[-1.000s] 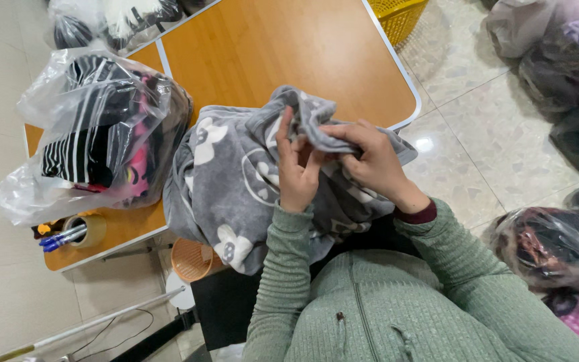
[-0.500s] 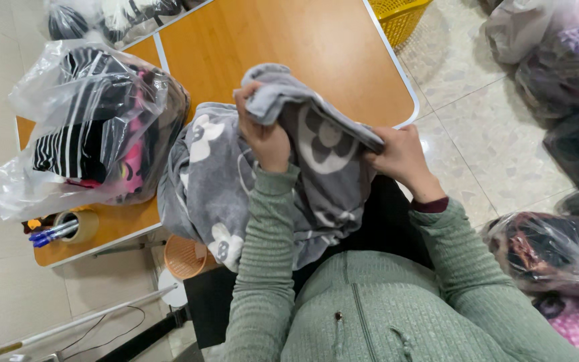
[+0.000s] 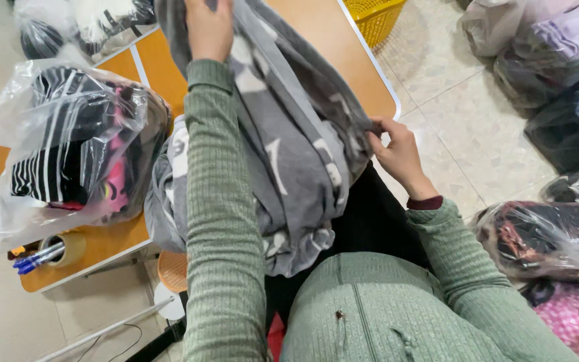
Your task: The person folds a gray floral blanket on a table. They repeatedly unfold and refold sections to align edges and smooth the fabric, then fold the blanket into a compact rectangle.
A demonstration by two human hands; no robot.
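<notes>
Above the orange table (image 3: 316, 40), the left hand (image 3: 209, 27) is raised high with its fingers closed on the top of a grey fleece garment (image 3: 289, 154) with white figures, lifting it so that the cloth hangs down over the table edge toward the person's lap. Lower and to the right, the right hand (image 3: 397, 151) pinches the garment's side edge between thumb and fingers, just off the table's corner. Both arms wear green ribbed sleeves. Left of the garment, on the table, lies a clear plastic bag (image 3: 68, 147) stuffed with striped, black and pink clothes, touching the grey cloth. Near the table's front edge sit a tape roll (image 3: 65, 248) and blue pens (image 3: 35, 258). A yellow basket (image 3: 376, 17) stands on the tiled floor beyond the table, and more bags of clothes (image 3: 551, 234) lie on the floor at the right.
</notes>
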